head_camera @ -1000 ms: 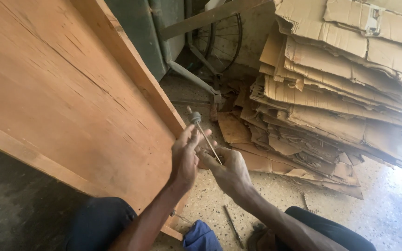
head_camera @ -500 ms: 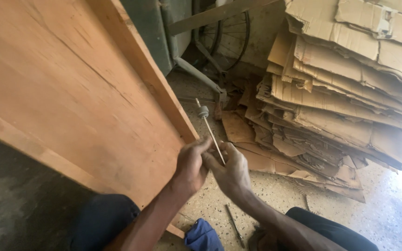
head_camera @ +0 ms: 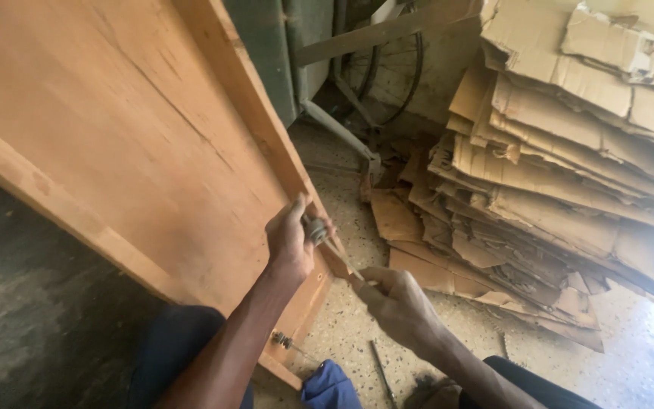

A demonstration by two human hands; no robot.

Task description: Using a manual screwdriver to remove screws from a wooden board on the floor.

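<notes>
A large wooden panel [head_camera: 130, 144] with a raised frame rail leans across the left of the view. My left hand [head_camera: 288, 241] pinches a small round metal head [head_camera: 316, 230] against the rail's edge. From that head a thin metal rod [head_camera: 340, 257] runs down to the right. My right hand [head_camera: 401, 304] is closed on the rod's lower end, just off the panel's edge above the speckled floor. Both forearms reach up from the bottom of the view.
A tall stack of flattened cardboard [head_camera: 569, 174] fills the right side. A bicycle wheel [head_camera: 391, 72] and a metal frame stand behind. A second bolt [head_camera: 281, 340] sticks out of the panel's lower edge. A thin metal rod [head_camera: 381, 374] and a blue cloth [head_camera: 332, 388] lie on the floor.
The rod's round head came down from the air to the panel's rail. My hands moved apart: the left went up to the head, the right stayed at the lower end.
</notes>
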